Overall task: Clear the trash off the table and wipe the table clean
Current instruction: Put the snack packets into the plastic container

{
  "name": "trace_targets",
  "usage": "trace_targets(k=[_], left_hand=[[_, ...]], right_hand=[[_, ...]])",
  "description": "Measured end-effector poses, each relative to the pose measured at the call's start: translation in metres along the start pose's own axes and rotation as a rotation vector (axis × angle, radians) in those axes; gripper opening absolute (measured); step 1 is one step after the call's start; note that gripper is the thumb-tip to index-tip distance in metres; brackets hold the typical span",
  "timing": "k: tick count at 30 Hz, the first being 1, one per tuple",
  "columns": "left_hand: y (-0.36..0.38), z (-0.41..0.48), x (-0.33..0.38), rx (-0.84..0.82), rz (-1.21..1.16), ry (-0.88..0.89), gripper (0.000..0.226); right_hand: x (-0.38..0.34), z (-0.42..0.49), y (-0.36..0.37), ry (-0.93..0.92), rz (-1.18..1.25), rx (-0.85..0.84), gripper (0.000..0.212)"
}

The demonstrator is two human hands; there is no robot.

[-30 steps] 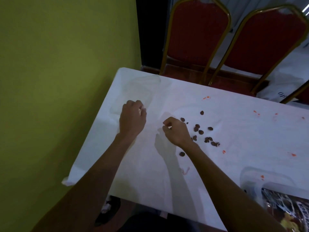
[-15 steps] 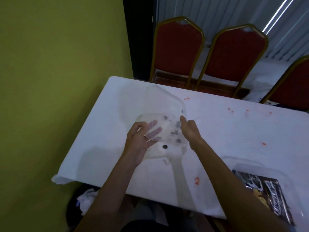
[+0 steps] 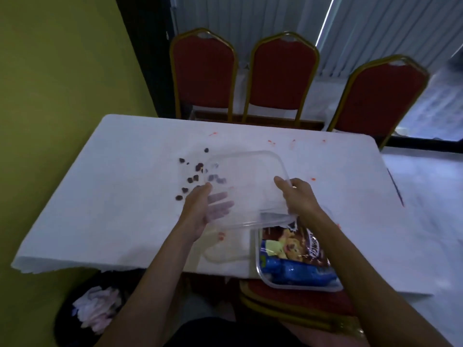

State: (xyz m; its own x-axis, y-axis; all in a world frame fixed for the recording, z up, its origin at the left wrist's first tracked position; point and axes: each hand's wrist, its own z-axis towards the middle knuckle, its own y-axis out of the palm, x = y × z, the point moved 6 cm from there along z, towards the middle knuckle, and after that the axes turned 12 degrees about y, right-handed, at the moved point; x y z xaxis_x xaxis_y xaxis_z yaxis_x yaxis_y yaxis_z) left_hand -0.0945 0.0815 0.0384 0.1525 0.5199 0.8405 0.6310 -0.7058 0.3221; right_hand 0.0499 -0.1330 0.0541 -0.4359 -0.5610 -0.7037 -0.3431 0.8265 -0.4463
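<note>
Both hands hold a clear plastic container [image 3: 248, 186] above the white table [image 3: 120, 211]. My left hand [image 3: 200, 211] grips its near left edge, fingers showing through the plastic. My right hand [image 3: 298, 196] grips its right edge. Several dark brown scraps [image 3: 190, 180] lie on the table just left of the container, some seen through its corner. A second clear container [image 3: 295, 261] with colourful wrappers inside sits at the near table edge, under my right forearm. Small orange stains [image 3: 293, 142] dot the cloth.
Three red chairs with gold frames [image 3: 283, 78] stand behind the table. A yellow-green wall [image 3: 50, 96] runs along the left. A dark bin with crumpled tissue [image 3: 95, 309] sits on the floor at the near left. Another red chair seat [image 3: 295, 301] is below the table's near edge.
The clear container has been carried right from over the scraps toward the wrapper container. The view has shifted right, and the scraps now lie mostly uncovered at its left.
</note>
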Motion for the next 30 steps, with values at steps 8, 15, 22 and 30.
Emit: trace_targets(k=[8, 15, 22, 30], left_hand=[[0.07, -0.043, -0.062, 0.038, 0.532, 0.074, 0.035], [0.104, -0.066, -0.077, 0.027, 0.889, 0.238, 0.051], [0.103, -0.07, -0.104, 0.053, 0.909, 0.234, 0.034], [0.093, -0.067, -0.111, 0.071, 0.948, 0.251, 0.039]], right_hand=[[0.092, -0.004, -0.09, 0.084, -0.046, -0.042, 0.046], [0.131, -0.004, -0.108, 0.142, -0.115, -0.069, 0.047], [0.124, -0.01, -0.116, 0.01, -0.347, 0.207, 0.064], [0.124, -0.018, -0.119, -0.098, -0.59, 0.316, 0.052]])
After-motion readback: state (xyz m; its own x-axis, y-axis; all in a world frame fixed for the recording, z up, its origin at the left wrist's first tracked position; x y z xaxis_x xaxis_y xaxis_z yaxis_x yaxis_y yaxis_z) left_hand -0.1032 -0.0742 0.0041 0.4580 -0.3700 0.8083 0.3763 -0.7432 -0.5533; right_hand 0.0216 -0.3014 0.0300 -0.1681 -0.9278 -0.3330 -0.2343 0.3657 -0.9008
